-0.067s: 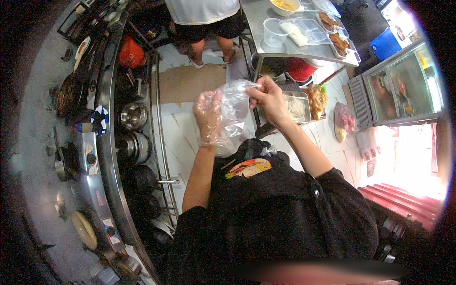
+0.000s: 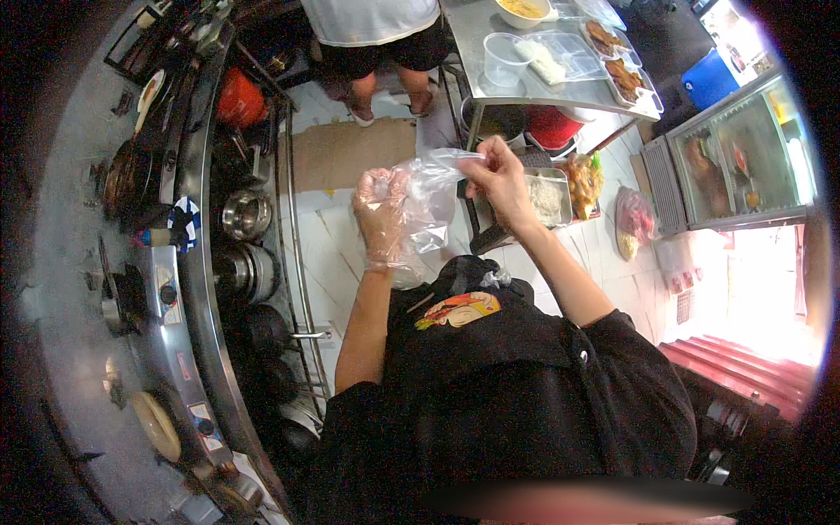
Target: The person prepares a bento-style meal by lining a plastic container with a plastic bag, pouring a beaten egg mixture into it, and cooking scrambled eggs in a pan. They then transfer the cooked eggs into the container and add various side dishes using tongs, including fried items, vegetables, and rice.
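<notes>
Clear, crinkled plastic film is what you hold: a thin transparent plastic bag (image 2: pixel 429 206) stretched between your hands at chest height. Your left hand (image 2: pixel 382 219), in a loose clear disposable glove, is wrapped in the bag's lower folds, fingers curled around the film. Your bare right hand (image 2: pixel 500 175) pinches the upper edge between thumb and fingertips. Keep that pinch firm and pull gently. The bag looks limp, glossy and apparently empty.
</notes>
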`<act>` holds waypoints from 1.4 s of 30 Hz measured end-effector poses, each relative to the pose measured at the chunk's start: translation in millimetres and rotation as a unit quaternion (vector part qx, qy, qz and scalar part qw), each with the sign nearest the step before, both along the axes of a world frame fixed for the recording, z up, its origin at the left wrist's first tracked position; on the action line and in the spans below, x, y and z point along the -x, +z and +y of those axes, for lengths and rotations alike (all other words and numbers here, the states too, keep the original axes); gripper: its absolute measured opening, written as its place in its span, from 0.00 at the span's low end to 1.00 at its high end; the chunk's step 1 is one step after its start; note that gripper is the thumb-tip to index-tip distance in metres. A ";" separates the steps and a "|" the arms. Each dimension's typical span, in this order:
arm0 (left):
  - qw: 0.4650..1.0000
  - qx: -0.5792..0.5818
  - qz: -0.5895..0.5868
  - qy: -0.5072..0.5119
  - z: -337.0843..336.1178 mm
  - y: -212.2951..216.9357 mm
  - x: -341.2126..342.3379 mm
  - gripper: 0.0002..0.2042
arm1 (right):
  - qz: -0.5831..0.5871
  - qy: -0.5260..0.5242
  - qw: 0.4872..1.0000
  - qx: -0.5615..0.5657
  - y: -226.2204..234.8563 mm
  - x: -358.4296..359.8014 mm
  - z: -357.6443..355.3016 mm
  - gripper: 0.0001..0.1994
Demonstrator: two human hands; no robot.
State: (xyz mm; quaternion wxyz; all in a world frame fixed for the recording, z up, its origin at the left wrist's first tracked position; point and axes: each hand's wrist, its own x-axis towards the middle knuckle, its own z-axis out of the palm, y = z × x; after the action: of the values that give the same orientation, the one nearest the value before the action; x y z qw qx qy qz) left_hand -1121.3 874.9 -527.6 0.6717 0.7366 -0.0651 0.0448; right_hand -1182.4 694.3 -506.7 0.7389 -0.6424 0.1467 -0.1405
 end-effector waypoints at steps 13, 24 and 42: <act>0.902 -0.342 -0.264 0.020 -20.8 39.1 -9.3 0.10 | -0.007 0.123 0.851 0.511 35.0 23.3 -13.2 0.31; 0.870 -0.384 -0.308 0.007 4.8 90.9 24.9 0.24 | -0.044 0.109 0.887 0.447 87.1 34.9 -10.7 0.36; 0.880 -0.279 -0.291 -0.250 -11.2 71.9 54.2 0.29 | -0.021 0.171 0.941 -0.291 -13.3 -66.1 29.2 0.14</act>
State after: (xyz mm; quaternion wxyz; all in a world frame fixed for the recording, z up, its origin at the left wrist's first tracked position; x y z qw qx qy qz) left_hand -1175.5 863.7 -455.7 0.3779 0.8065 -0.4496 0.0679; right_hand -1116.3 723.5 -519.9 0.9092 -0.4121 0.0536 0.0237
